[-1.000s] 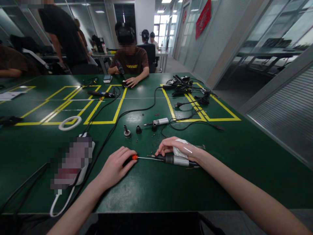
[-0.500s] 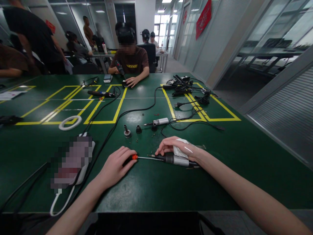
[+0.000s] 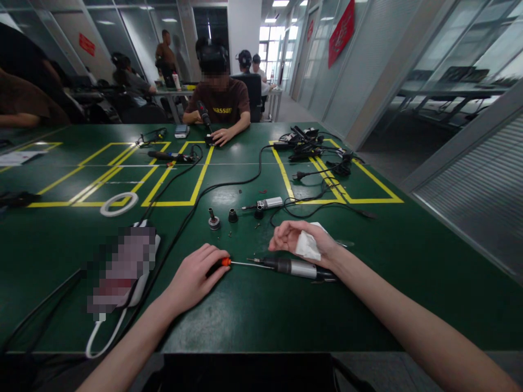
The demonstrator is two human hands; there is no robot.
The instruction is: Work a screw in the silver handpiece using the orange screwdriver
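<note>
My left hand (image 3: 199,275) is closed over the handle of a screwdriver (image 3: 226,262), whose thin shaft points right across the green table. Fingers curled and palm partly turned up, my right hand (image 3: 302,239) has a crumpled white tissue (image 3: 308,246) in its palm. Just below that hand lies a black and silver pen-shaped tool (image 3: 296,267), its thin tip pointing left near the screwdriver shaft. The wrist overlaps the tool's right end. Beyond the hands are a second silver tool (image 3: 269,203), small black caps (image 3: 232,215) and a round metal part with a stem (image 3: 213,220).
A power strip (image 3: 143,277) with blurred items and cables lies at left, near a white tape ring (image 3: 119,204). Black cables (image 3: 304,142) pile up at the back right. Across the table (image 3: 245,326) a person (image 3: 220,103) works with a power tool.
My right hand has lifted slightly off the pen-shaped tool and turned its palm up, showing more of the tissue. My left hand stays on the screwdriver.
</note>
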